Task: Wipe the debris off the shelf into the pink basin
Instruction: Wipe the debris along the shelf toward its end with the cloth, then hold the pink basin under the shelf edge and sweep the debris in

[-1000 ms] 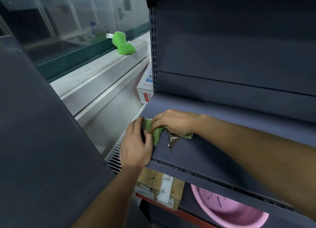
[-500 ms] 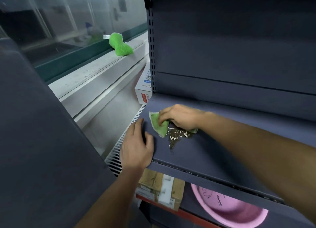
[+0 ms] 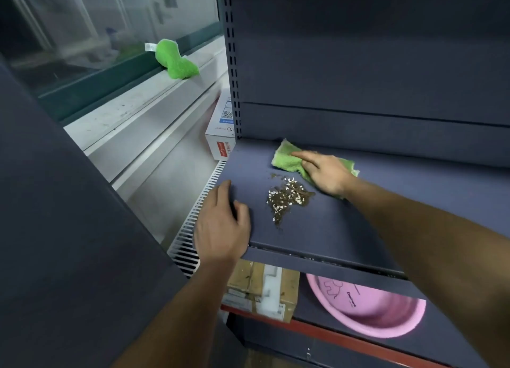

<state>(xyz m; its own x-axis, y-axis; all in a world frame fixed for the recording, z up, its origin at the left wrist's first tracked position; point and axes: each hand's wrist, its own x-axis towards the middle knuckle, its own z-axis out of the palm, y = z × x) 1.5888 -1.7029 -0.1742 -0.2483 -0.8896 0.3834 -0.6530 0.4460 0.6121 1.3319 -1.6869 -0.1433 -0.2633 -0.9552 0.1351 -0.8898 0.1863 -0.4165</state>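
Green terry cloth lies flat under the right hand, whose straight fingers press it to the grey shelf just behind the debris. That placement likely lets a forward pull drive the dark crumbs and pale flecks over the lip toward the pink basin, which sits on the level below and to the right. The left hand rests loose on the front left corner, grasping nothing, seemingly as a brace; the basin's dark print and the white box with its QR code and red label are too small to read.
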